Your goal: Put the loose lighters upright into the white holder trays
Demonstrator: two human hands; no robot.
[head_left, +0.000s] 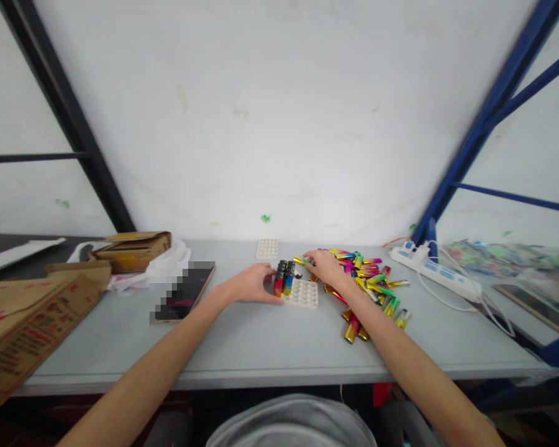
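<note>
A white holed tray point(307, 294) lies on the table in front of me. Along its left side, several shiny coloured lighters point(287, 280) with black tops stand upright in rows. My left hand point(254, 284) curves around the tray's left end, thumb at the near corner and fingers at the far side. My right hand point(327, 266) reaches over the left edge of a loose pile of metallic lighters point(368, 279). Its bent fingers close at one end of a yellow-green lighter point(300, 261) behind the tray; the fingertips are partly hidden.
A second white holed tray point(267, 249) lies near the wall. To the left are a dark phone-like slab point(190, 288), a white plastic bag point(179, 253) and cardboard boxes point(133, 251). A power strip point(440, 276) with cables lies right of the pile, beside a blue frame post point(461, 149).
</note>
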